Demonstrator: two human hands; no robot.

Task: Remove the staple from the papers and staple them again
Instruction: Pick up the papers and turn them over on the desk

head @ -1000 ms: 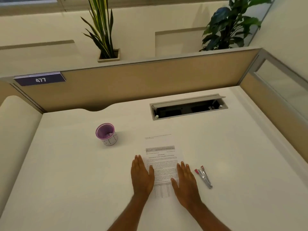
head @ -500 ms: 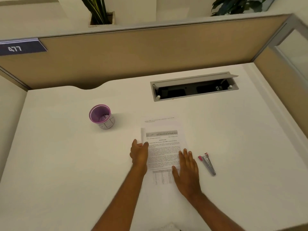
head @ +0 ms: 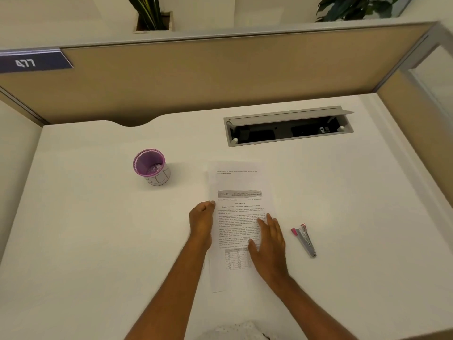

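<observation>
Hands: right hand [head: 268, 244] covers papers [head: 239, 217]; staple too small to see.

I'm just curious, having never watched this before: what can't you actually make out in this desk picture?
- The staple in the papers: too small for the head view.
- Printed text: too blurred to read.
- Left hand fingertips: curled at the paper's edge, grip unclear.
- Purple cup contents: small glinting bits, unidentifiable.
- Stapler: too small to see whether it is loaded.

Person: two bare forearms, left hand [head: 201, 218] and right hand [head: 269, 244] without gloves, rings, watch or sleeves; white lace-textured garment [head: 235, 330] visible at bottom edge.
</observation>
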